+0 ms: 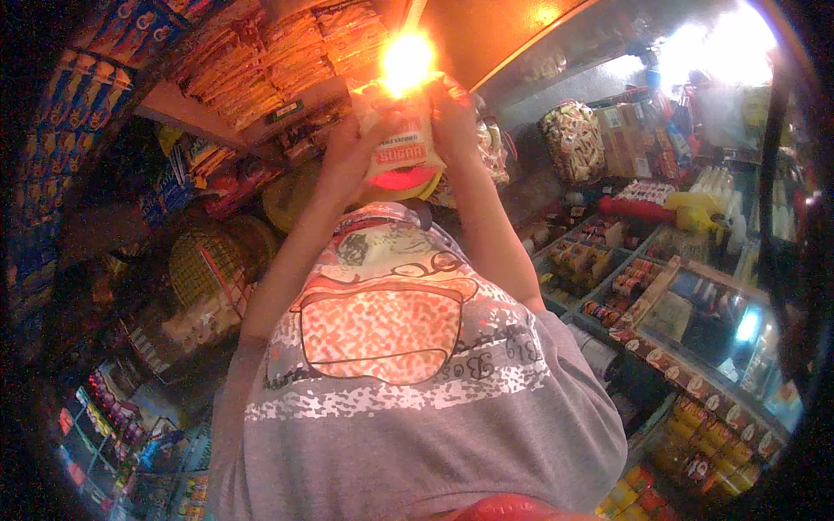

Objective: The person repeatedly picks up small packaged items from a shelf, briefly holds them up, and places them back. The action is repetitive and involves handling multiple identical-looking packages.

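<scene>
My left hand (358, 143) and my right hand (450, 113) are raised at the top centre, both closed on a pale plastic bag (401, 137) with red print. My left hand grips its left side and my right hand its upper right. A very bright light (408, 62) glares over the top of the bag and hides that edge. Just below the bag are a pink round item (404, 181) and a yellow round item (287, 195) behind my arms.
Packed shelves (278, 61) surround me above and at left. A woven basket (213, 269) sits at left. At right are cartons (625, 143), a bagged bundle (569, 139), divided bins (582, 260) and a glass-topped case (721, 321).
</scene>
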The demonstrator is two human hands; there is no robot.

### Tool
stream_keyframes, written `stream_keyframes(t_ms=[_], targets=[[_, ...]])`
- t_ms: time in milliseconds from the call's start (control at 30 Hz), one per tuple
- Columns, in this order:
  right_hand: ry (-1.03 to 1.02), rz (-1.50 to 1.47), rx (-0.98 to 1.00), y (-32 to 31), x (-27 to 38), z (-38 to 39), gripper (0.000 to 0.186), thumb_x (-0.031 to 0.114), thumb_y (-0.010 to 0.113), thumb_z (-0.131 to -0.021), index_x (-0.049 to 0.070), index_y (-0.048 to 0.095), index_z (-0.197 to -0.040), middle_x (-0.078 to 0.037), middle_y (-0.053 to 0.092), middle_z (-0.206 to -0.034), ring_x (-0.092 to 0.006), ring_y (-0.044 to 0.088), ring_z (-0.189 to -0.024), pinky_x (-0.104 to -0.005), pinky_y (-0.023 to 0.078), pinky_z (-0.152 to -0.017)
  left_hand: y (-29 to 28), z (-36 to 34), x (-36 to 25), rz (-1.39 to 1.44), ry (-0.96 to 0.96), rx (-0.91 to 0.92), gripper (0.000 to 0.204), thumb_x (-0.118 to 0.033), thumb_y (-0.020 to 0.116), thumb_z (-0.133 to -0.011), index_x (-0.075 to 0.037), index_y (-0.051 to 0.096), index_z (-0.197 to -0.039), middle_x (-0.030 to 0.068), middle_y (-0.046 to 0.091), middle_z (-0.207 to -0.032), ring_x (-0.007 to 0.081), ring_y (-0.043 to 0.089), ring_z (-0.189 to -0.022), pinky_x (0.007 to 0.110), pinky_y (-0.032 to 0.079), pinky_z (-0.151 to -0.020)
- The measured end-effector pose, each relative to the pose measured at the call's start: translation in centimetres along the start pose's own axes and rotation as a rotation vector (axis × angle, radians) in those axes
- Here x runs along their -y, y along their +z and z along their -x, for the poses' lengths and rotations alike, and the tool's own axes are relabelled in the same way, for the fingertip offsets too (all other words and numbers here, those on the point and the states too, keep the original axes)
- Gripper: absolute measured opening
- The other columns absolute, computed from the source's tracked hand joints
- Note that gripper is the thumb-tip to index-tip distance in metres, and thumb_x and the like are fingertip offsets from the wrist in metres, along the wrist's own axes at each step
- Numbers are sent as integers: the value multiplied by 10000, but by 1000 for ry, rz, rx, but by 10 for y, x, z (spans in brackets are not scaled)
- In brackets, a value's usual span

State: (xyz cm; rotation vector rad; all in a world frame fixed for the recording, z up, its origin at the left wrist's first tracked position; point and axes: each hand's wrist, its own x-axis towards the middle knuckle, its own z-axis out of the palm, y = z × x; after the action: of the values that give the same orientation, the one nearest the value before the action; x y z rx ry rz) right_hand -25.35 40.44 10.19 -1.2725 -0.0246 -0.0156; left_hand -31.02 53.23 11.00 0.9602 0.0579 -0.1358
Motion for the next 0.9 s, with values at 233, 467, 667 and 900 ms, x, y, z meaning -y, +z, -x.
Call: stream_keyframes(t_ms=[233,467,667,900], targets=[[46,81,-35,6,1,-10,185,176,517,-818,17,609,-793,-8,577,-676,-75,496,-553,-243,417,-488,-10,-10,7,-61,-30,-2,337,-170,566,-816,-76,476,-1127,69,539,-1054,194,568,-914,312,505,-766],[44,-113,6,19,11,16,115,111,513,-821,33,596,-812,-12,584,-742,-85,520,-650,-235,432,-585,-2,18,-8,-166,-59,-118,303,-102,589,-800,-9,518,-1079,92,584,-988,163,586,-846,283,504,-731],[-50,165,127,-5,29,37,203,143,545,-815,24,548,-979,-46,567,-927,-128,531,-836,-279,431,-755,3,35,-11,-261,-136,23,345,-109,616,-786,-3,503,-1094,93,586,-984,186,588,-872,319,513,-748],[82,285,248,-45,48,94,481,249,640,-774,9,453,-1147,-53,537,-1060,-139,509,-971,-291,413,-851,16,20,0,-52,-138,360,457,-151,640,-773,6,436,-1150,104,525,-1097,207,530,-1002,350,488,-818]])
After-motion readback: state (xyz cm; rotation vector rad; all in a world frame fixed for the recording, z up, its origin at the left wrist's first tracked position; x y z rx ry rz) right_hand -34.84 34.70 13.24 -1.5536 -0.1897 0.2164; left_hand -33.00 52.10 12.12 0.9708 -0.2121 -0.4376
